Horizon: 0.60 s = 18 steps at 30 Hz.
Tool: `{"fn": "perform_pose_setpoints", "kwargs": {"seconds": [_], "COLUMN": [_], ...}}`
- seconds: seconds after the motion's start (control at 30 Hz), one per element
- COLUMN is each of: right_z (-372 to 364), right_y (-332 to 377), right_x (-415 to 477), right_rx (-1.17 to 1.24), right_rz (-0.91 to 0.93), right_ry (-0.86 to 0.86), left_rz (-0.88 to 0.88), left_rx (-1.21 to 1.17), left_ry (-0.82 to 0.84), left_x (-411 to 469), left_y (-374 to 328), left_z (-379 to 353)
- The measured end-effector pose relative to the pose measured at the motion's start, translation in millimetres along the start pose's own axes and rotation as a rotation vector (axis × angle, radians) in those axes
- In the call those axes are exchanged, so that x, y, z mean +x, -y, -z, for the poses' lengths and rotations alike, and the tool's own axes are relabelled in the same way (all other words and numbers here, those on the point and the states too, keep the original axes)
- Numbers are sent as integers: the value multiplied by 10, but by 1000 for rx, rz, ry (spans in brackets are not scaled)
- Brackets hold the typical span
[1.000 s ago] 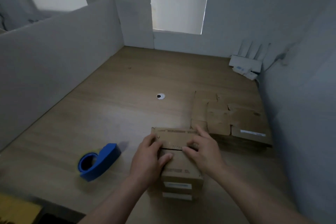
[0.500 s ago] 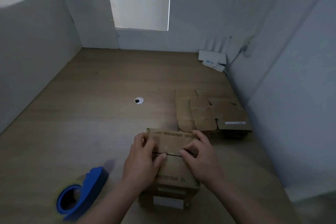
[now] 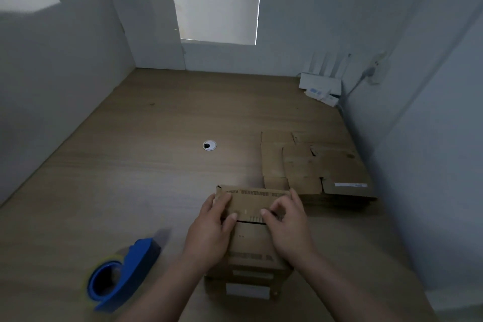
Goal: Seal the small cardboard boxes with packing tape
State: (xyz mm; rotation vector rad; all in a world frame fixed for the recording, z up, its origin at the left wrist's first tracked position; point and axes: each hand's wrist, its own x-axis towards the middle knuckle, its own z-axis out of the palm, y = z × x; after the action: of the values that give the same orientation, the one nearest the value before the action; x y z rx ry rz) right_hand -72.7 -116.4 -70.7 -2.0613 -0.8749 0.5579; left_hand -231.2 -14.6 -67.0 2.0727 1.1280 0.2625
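Near table [image 3: 146, 178] edge, left hand [image 3: 209, 232] and right hand [image 3: 291, 230] pinching far flap of small box [image 3: 251, 243] (fingertips hiding behind); tape dispenser [image 3: 122, 277] lying left, blurred; flattened cardboard [image 3: 313, 165] crowding right; open wood beyond

Dim, bluish-grey cast throughout. Only light src is the window blind [image 3: 222, 0] top centre: pale glow, thin bright line down its right edge & along the bottom. No glare on the desk [image 3: 156, 170]; shadows soft, weak. Tape dispenser [image 3: 122, 277] motion-blurred, edges smeared. Left hand [image 3: 209, 232] & right hand [image 3: 290, 230] slightly soft, as is print on the cardboard box [image 3: 251, 240], unreadable. Wide-angle bend: walls [image 3: 52, 73] lean & curve twd frame edges.
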Motion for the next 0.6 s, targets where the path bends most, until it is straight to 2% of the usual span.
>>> {"fn": "perform_pose_setpoints", "kwargs": {"seconds": [0.13,0.3,0.6], "right_z": [39,52,149], "right_y": [-1,-67,19], "right_x": [22,-96,1], "right_rx": [-13,-46,18], "right_rz": [60,55,97], "right_ry": [6,49,76], "left_rz": [43,98,87], "left_rx": [-26,-32,-51], "left_ry": [-94,-142,-183], "left_x": [-66,-228,-174], "left_y": [-17,-16,-116], "left_z": [-42,-136,-108]}}
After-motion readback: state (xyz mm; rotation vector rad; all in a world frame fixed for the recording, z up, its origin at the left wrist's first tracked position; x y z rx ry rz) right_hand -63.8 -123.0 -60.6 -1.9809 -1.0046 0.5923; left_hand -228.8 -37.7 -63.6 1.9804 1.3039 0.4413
